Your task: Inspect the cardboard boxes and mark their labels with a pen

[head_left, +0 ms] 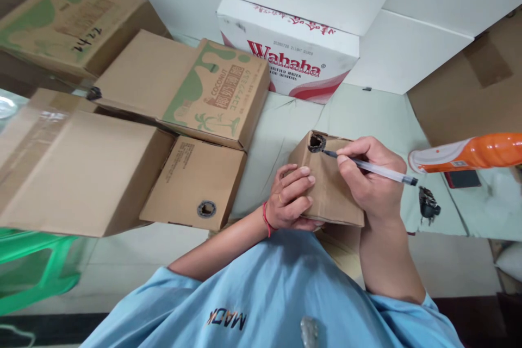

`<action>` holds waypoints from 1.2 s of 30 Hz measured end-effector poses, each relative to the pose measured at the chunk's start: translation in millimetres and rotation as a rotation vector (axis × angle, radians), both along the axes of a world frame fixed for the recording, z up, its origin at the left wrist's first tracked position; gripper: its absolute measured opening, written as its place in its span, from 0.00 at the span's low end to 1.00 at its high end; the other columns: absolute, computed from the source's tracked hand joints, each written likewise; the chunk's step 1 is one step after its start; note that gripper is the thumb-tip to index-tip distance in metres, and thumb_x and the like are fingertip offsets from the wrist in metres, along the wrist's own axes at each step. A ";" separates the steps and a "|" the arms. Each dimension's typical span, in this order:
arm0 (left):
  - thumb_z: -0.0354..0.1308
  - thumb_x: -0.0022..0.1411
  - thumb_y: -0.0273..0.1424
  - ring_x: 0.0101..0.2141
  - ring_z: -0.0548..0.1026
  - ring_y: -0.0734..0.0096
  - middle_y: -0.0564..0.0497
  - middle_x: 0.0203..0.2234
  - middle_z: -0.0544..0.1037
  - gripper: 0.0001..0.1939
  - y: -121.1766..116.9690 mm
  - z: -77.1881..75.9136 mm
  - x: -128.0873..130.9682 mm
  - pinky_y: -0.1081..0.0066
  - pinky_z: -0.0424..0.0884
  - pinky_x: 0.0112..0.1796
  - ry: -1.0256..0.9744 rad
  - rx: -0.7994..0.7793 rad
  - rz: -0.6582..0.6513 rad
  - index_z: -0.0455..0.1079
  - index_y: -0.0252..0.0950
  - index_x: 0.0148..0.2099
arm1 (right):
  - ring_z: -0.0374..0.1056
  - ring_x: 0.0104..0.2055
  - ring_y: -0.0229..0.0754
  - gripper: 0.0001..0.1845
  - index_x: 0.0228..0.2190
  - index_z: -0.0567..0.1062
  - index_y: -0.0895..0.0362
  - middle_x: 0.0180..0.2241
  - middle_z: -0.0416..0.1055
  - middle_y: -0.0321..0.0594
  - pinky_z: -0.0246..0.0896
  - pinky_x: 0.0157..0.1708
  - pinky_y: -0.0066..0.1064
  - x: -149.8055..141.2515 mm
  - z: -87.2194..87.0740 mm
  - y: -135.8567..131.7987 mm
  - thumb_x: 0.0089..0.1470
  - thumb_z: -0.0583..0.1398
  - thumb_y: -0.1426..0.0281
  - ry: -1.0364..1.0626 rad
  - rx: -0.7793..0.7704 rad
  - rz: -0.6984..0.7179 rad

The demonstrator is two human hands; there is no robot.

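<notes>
A small brown cardboard box (332,187) stands at the table's near edge, tilted in view. Near its far corner is a hole (317,142) with a dark, blackened rim. My left hand (293,196) presses against the box's left side, fingers bent around its edge. In my right hand (373,176) is a pen (379,170) with a clear barrel and black end, pinched between thumb and fingers. The pen's dark tip touches or nearly touches the hole's rim. Beyond the right hand lie a black clump (428,205) and an orange-and-white bottle (468,153).
Left on the table are a coconut-print box (216,92), a brown box with a dark-ringed hole (191,179), a taped box (77,163) and a box marked 2422 (77,24). A white Wahaha carton (285,49) stands behind. A green stool (53,266) is lower left.
</notes>
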State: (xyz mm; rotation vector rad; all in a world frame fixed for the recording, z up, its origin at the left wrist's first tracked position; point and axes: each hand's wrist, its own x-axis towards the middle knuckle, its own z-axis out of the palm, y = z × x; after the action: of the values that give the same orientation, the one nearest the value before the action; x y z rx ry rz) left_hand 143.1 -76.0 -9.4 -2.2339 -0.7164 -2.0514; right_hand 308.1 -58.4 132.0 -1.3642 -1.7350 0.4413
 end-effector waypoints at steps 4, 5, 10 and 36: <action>0.59 0.73 0.52 0.62 0.78 0.55 0.46 0.54 0.79 0.19 0.0 -1.8 0.3 0.48 0.78 0.59 0.005 -0.011 -0.003 0.63 0.44 0.48 | 0.72 0.29 0.38 0.03 0.34 0.82 0.53 0.30 0.80 0.33 0.65 0.33 0.31 -1.2 3.3 -0.2 0.60 0.65 0.71 -0.036 0.016 0.095; 0.60 0.72 0.52 0.62 0.78 0.54 0.46 0.55 0.79 0.19 0.3 -2.6 0.3 0.47 0.78 0.59 0.007 -0.006 -0.008 0.63 0.44 0.48 | 0.71 0.29 0.37 0.03 0.33 0.81 0.53 0.29 0.80 0.33 0.65 0.32 0.31 -1.7 2.8 0.0 0.60 0.65 0.72 -0.040 0.019 0.093; 0.62 0.71 0.52 0.62 0.78 0.50 0.43 0.56 0.79 0.20 2.0 -4.6 -0.3 0.46 0.78 0.58 -0.006 0.025 -0.032 0.63 0.44 0.48 | 0.64 0.23 0.35 0.05 0.38 0.80 0.54 0.28 0.76 0.33 0.58 0.26 0.29 -0.2 -16.7 2.2 0.64 0.65 0.65 0.281 0.187 -0.230; 0.61 0.72 0.51 0.61 0.79 0.49 0.44 0.56 0.79 0.22 -2.6 -5.3 -10.0 0.47 0.82 0.55 0.041 -0.065 -0.022 0.65 0.47 0.59 | 0.67 0.58 0.62 0.34 0.64 0.72 0.63 0.55 0.72 0.61 0.65 0.56 0.47 103.6 -156.2 -94.2 0.68 0.58 0.53 -0.643 -0.640 -0.564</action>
State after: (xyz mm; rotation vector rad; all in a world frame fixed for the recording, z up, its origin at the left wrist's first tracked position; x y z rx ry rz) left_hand 133.1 -78.6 -14.7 -2.3212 -0.7688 -2.0142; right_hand 411.7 -152.6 -24.2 -2.5869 -1.6246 0.2478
